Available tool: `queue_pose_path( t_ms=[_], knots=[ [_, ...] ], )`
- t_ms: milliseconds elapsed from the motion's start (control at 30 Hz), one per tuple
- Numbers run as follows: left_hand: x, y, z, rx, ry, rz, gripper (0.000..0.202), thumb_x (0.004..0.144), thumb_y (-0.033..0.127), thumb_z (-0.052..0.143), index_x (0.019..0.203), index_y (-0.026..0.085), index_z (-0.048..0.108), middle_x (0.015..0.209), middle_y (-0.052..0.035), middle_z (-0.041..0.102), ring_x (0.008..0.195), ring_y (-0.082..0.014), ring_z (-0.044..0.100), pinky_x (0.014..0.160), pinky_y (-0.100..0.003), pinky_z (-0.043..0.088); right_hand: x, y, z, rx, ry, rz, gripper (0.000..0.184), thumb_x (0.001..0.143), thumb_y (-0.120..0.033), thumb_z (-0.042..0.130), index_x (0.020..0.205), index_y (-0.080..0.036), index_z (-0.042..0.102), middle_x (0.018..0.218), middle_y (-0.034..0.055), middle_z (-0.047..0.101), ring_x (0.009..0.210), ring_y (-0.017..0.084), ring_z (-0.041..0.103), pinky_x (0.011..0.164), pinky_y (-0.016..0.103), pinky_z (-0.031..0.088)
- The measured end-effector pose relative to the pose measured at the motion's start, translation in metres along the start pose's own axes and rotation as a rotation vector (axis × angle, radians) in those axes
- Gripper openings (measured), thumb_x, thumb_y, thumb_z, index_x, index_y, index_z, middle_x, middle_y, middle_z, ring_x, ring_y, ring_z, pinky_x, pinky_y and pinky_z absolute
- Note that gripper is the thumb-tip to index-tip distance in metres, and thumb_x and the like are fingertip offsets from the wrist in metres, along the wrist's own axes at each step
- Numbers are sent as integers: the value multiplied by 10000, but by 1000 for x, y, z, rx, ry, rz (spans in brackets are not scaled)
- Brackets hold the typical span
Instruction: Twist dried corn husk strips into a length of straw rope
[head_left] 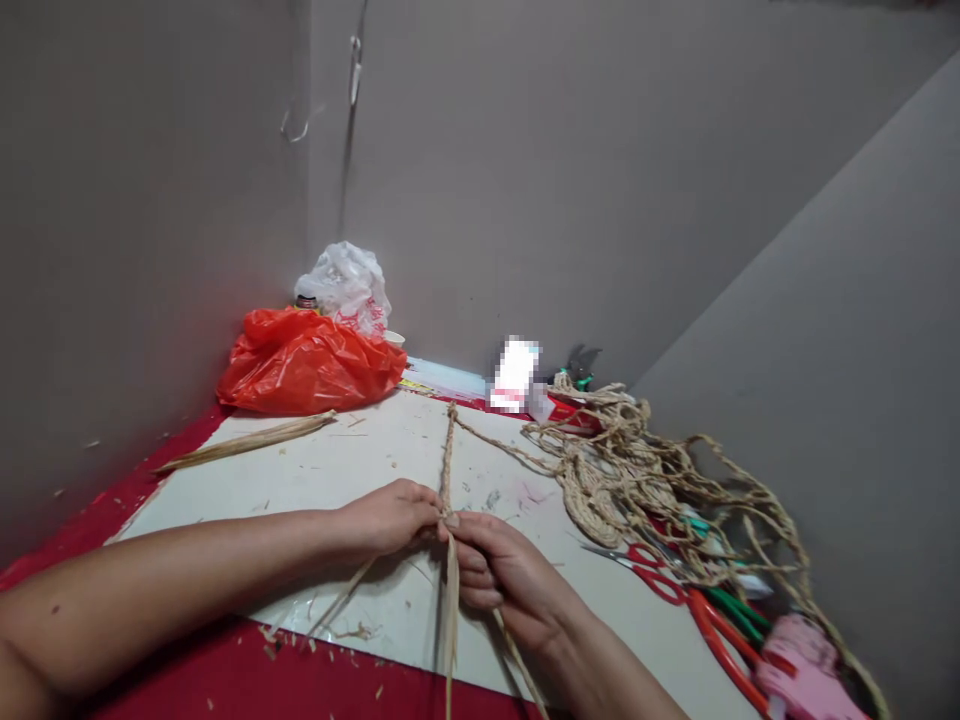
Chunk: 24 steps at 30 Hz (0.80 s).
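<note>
A thin straw braid (448,450) runs from the far edge of the white board (315,470) toward me. My left hand (390,515) pinches the near end of the braid from the left. My right hand (499,570) is closed on the same spot from the right, thumb on top. Loose pale straw strands (451,620) hang from between my fingers toward me; another strand trails off to the lower left under my left hand.
A tangled pile of braided straw cord (637,470) lies at the right. Red-handled scissors (675,590) and a pink tool (806,660) lie near it. A red plastic bag (307,365) and a white bag (349,285) sit in the corner. A straw bundle (247,440) lies at left.
</note>
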<state>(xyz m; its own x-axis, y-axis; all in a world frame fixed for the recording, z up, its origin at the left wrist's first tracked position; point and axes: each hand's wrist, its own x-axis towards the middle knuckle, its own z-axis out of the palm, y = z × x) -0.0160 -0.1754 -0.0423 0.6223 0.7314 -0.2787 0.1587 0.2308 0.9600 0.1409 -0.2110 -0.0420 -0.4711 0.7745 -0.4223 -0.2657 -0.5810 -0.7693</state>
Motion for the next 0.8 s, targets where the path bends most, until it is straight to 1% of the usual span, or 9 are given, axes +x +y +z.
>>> queue_pose_path(
  t_ms=[100, 233, 300, 400, 467, 533, 667, 733, 800],
  knots=[
    [2, -2, -5, 168, 1, 94, 183, 723, 243, 440, 687, 128, 578, 576, 15, 517, 516, -79, 385, 545, -217, 311, -2, -3, -4, -156, 35, 6, 249, 729, -369, 647, 713, -156, 519, 429, -112, 311, 361, 15, 119, 359, 169, 50],
    [9, -7, -8, 286, -49, 143, 228, 731, 230, 403, 670, 125, 596, 673, -28, 595, 646, -119, 485, 678, -243, 366, -3, -4, -10, -551, 92, -96, 250, 810, -379, 545, 705, -152, 552, 432, -88, 329, 371, 46, 196, 376, 205, 110],
    [10, -8, -8, 300, -41, 133, 207, 711, 221, 400, 631, 134, 570, 655, -25, 587, 637, -119, 480, 664, -240, 361, -3, -5, -11, -754, 105, -187, 246, 834, -339, 510, 691, -147, 569, 470, -70, 353, 420, 61, 252, 414, 205, 185],
    [8, -4, -7, 278, -7, 46, 192, 706, 254, 418, 584, 151, 525, 512, 26, 471, 493, -90, 372, 526, -227, 294, -4, -5, -10, -973, 136, -306, 238, 848, -266, 461, 671, -148, 570, 566, -27, 466, 536, 94, 376, 532, 210, 310],
    [4, -1, -5, 224, -17, -58, 200, 718, 297, 434, 594, 164, 518, 418, 68, 336, 394, -75, 242, 437, -236, 192, -4, -3, -8, -1057, 167, -348, 239, 852, -242, 433, 673, -150, 562, 638, 2, 541, 624, 124, 453, 605, 221, 353],
    [1, 2, -3, 149, -35, -132, 192, 717, 325, 452, 612, 176, 513, 384, 91, 255, 352, -72, 159, 405, -250, 115, -5, 0, -7, -1108, 202, -370, 245, 860, -246, 418, 690, -151, 566, 698, 24, 595, 685, 149, 500, 639, 230, 368],
    [-1, 3, 1, 141, 39, -113, 185, 701, 326, 481, 592, 177, 491, 387, 89, 278, 357, -64, 183, 406, -245, 109, -8, 2, -8, -1162, 233, -390, 277, 884, -304, 411, 717, -158, 577, 749, 38, 639, 702, 160, 529, 637, 235, 369],
    [0, 0, 1, 197, 98, -69, 190, 694, 307, 484, 570, 164, 491, 410, 79, 316, 390, -60, 220, 425, -235, 141, -11, 0, -9, -1188, 257, -376, 282, 876, -320, 429, 679, -162, 556, 695, 29, 620, 652, 144, 512, 597, 228, 360],
    [2, -3, 0, 245, 116, -26, 184, 684, 288, 480, 560, 153, 493, 447, 68, 357, 432, -61, 259, 449, -228, 178, -13, -2, -10, -1184, 288, -319, 294, 856, -320, 450, 620, -161, 524, 595, 13, 571, 563, 120, 474, 535, 220, 338]
  ],
)
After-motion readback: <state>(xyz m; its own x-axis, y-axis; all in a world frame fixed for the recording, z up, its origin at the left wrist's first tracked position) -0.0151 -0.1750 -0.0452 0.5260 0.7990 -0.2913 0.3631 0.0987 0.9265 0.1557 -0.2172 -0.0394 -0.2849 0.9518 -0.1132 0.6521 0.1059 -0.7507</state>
